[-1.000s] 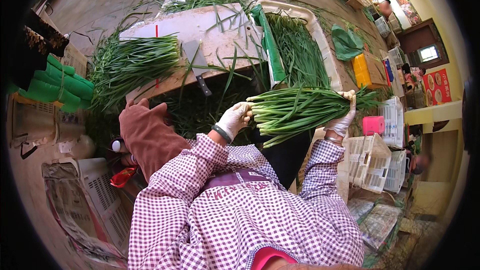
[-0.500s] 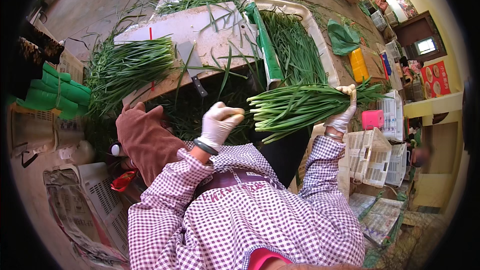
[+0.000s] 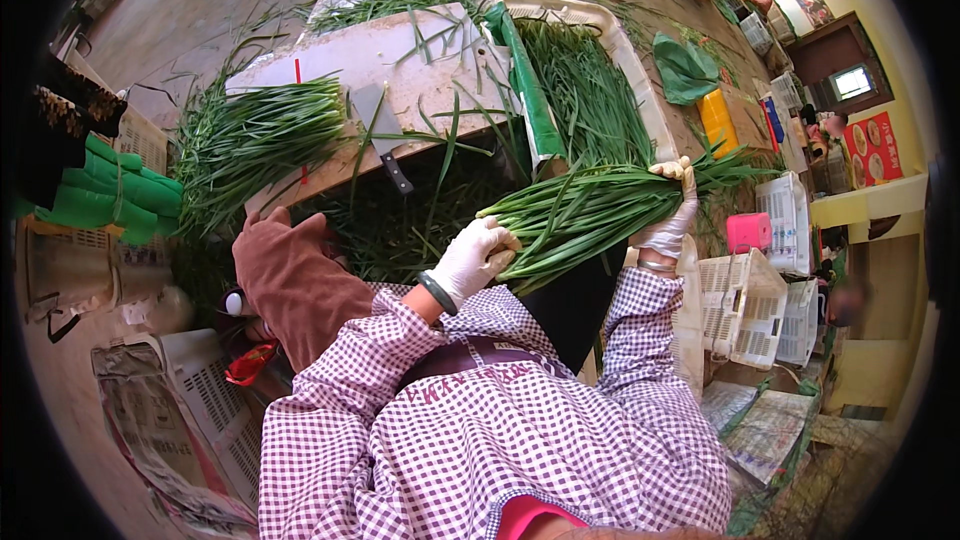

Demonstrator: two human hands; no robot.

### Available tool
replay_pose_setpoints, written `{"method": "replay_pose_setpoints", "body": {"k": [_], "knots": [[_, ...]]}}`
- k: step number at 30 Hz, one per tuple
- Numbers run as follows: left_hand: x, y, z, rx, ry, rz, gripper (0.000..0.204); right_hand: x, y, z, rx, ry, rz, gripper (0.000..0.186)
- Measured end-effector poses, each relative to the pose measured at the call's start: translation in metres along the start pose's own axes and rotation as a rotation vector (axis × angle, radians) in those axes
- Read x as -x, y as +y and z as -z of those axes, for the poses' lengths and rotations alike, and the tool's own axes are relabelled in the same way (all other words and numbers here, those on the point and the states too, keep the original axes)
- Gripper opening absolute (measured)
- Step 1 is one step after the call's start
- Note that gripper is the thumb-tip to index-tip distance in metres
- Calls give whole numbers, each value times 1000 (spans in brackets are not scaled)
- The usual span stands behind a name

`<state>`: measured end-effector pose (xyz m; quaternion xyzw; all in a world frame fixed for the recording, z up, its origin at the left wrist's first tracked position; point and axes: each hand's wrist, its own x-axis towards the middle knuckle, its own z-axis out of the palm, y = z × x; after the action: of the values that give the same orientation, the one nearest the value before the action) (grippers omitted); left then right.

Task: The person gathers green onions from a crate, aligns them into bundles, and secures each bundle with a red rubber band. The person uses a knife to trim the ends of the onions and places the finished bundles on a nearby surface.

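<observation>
A thick bunch of garlic chives [image 3: 590, 208] lies crosswise in front of me, its pale stem ends to the left and its leaves trailing right. My right hand [image 3: 672, 222], in a whitish glove, is closed around the leafy part. At the stem ends, my gloved left hand [image 3: 474, 262] has its fingers curled against the lower stalks. Beyond, on a white board [image 3: 430, 40], a knife [image 3: 385, 135] rests with its black handle over the near edge. Another heap of chives [image 3: 275, 125] covers the board's left side.
Right of the board stands a white crate [image 3: 655, 125] of chives, with a green sheet [image 3: 525, 90] along its left side. Farther right are a yellow container [image 3: 716, 124], a pink box [image 3: 747, 233] and white baskets [image 3: 738, 302]. Green bundles [image 3: 115, 185] stand at left.
My left hand has moved right and down from beside the bunch onto its stem ends. The stem ends have shifted slightly left; my right hand keeps its hold, a little higher.
</observation>
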<state>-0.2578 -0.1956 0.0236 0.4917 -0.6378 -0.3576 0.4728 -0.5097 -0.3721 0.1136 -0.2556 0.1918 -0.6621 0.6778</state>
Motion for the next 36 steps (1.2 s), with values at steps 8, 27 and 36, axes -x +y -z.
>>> {"method": "replay_pose_setpoints", "body": {"k": [8, 27, 36], "knots": [[44, -46, 42, -1040, -644, 377, 11, -8, -43, 15, -10, -72, 107, 19], [-7, -40, -10, 1132, 142, 869, 50, -17, -22, 75, 389, 355, -55, 17], [-14, -30, -15, 1232, -96, 638, 36, -27, -27, 152, 132, 452, -39, 19]]}}
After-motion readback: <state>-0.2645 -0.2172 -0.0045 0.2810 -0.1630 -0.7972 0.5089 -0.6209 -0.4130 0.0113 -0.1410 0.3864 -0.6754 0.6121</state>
